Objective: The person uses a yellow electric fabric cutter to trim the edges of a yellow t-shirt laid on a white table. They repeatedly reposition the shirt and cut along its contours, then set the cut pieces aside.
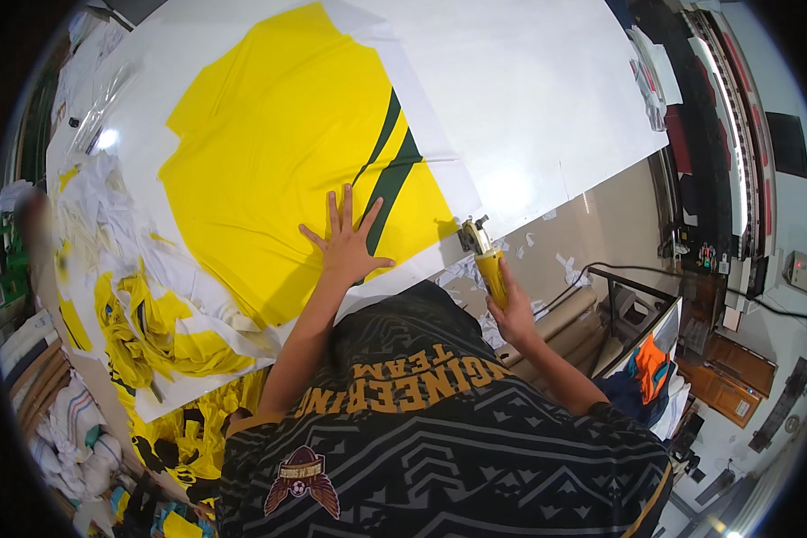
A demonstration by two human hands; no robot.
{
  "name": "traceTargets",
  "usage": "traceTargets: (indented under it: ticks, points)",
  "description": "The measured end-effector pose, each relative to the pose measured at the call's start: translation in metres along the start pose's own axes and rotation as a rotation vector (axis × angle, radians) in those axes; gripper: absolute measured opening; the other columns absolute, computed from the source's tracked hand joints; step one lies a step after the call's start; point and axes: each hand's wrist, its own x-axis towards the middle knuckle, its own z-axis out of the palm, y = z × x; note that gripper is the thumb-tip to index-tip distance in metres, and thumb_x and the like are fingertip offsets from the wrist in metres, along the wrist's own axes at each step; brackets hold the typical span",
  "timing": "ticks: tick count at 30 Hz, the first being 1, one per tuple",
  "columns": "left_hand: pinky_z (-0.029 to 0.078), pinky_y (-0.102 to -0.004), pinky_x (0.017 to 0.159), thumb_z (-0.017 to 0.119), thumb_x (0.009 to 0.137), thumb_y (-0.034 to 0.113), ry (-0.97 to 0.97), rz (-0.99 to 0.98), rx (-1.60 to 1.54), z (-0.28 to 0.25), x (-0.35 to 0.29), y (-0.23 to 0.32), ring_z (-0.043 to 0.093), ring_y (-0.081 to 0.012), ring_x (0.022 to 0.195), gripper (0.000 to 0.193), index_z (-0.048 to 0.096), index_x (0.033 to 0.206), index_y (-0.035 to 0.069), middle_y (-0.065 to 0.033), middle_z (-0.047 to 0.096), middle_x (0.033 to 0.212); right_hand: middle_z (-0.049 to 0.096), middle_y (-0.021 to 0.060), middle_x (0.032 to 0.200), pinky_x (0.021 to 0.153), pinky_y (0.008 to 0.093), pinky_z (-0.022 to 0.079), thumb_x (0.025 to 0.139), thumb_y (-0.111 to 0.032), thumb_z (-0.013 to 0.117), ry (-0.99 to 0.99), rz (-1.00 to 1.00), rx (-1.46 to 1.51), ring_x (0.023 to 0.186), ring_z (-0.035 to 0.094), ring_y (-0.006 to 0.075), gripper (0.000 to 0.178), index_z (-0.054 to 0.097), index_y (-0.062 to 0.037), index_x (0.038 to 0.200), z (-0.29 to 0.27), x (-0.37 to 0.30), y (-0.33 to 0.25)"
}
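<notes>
A large yellow fabric panel point(251, 152) with dark green curved stripes point(394, 179) lies flat on a white table. My left hand point(345, 247) rests on it, fingers spread, next to the stripes. In my right hand point(513, 314) is a yellow handheld electric fabric cutter point(490, 269), gripped around its body. The metal cutting head point(472, 235) sits at the table's edge, close to the lower right corner of the yellow fabric. A white margin of cloth borders the panel on its right side.
White and yellow fabric scraps point(143, 305) heap on the table's left. A black cable point(655, 271) runs off to the right. Scraps litter the floor beside the white table point(547, 90), near brown rolls point(560, 323) and a black frame point(641, 314).
</notes>
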Motion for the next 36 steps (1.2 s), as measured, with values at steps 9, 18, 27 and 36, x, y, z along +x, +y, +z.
traceTargets:
  ticks: [9, 18, 27, 36]
  points:
    - [-0.006, -0.1007, 0.109, 0.095, 0.063, 0.075, 0.048, 0.032, -0.003, 0.007, 0.000, -0.006, -0.009, -0.0442, 0.176, 0.135, 0.029, 0.178, 0.052, -0.0136, -0.004, 0.193, 0.070, 0.0323, 0.128, 0.107, 0.0566, 0.054, 0.102, -0.015, 0.072, 0.042, -0.131, 0.014, 0.120, 0.069, 0.0519, 0.098, 0.019, -0.0301, 0.183, 0.001, 0.017, -0.002]
    - [-0.003, -0.1007, 0.111, 0.094, 0.064, 0.077, -0.005, 0.025, 0.017, -0.001, -0.002, -0.004, -0.010, -0.0432, 0.176, 0.136, 0.025, 0.179, 0.052, -0.0099, -0.011, 0.193, 0.064, 0.0322, 0.152, 0.112, 0.0550, 0.053, 0.101, -0.008, 0.070, 0.061, -0.171, 0.082, 0.133, 0.065, 0.0526, 0.098, 0.021, -0.0263, 0.183, -0.002, 0.046, -0.041]
    - [-0.004, -0.1002, 0.112, 0.096, 0.061, 0.075, -0.031, 0.028, -0.002, -0.006, -0.005, -0.005, -0.011, -0.0431, 0.176, 0.138, 0.026, 0.178, 0.053, -0.0089, -0.010, 0.193, 0.062, 0.0346, 0.156, 0.113, 0.0534, 0.053, 0.101, -0.006, 0.069, 0.088, -0.256, 0.118, 0.138, 0.065, 0.0525, 0.099, 0.019, -0.0267, 0.183, -0.006, 0.087, -0.076]
    - [-0.003, -0.0985, 0.115, 0.101, 0.059, 0.067, -0.046, 0.062, -0.002, -0.004, -0.014, -0.010, -0.011, -0.0406, 0.176, 0.141, 0.026, 0.178, 0.055, -0.0071, -0.010, 0.193, 0.062, 0.0335, 0.156, 0.116, 0.0508, 0.053, 0.101, -0.004, 0.068, 0.079, -0.176, 0.141, 0.139, 0.066, 0.0498, 0.096, 0.020, -0.0212, 0.183, 0.003, 0.065, -0.079]
